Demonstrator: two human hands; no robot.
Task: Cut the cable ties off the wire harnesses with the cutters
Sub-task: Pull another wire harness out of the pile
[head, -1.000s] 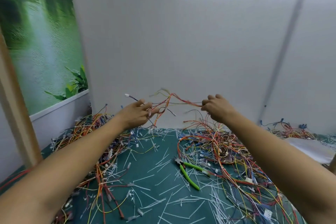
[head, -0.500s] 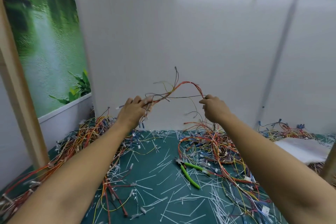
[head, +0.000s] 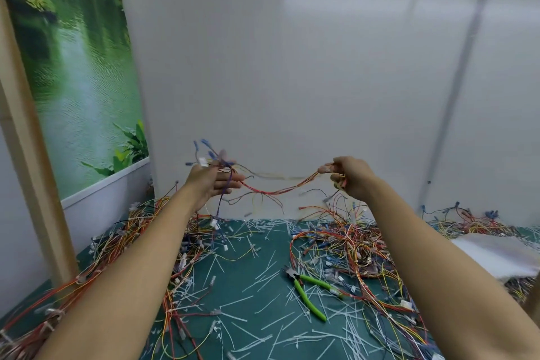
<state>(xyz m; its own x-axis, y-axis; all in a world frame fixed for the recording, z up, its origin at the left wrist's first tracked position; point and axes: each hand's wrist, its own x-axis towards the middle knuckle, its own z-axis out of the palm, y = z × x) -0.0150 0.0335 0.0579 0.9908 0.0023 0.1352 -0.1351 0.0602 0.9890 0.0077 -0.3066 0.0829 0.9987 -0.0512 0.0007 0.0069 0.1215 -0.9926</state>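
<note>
The green mat (head: 233,295) carries tangled wire heaps (head: 344,245). Above it a wire harness (head: 274,191) sags crosswise in the air. The left hand (head: 214,181) pinches one end and the right hand (head: 352,177) curls round the other. The cutters (head: 309,291) lie on the mat below, nose far-left, handles near-right.

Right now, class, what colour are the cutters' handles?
Bright green; the cutters show best in the head view.

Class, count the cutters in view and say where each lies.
1. The green-handled cutters lie on the green mat beside the right-hand wire pile; more could be buried under wires.
</note>
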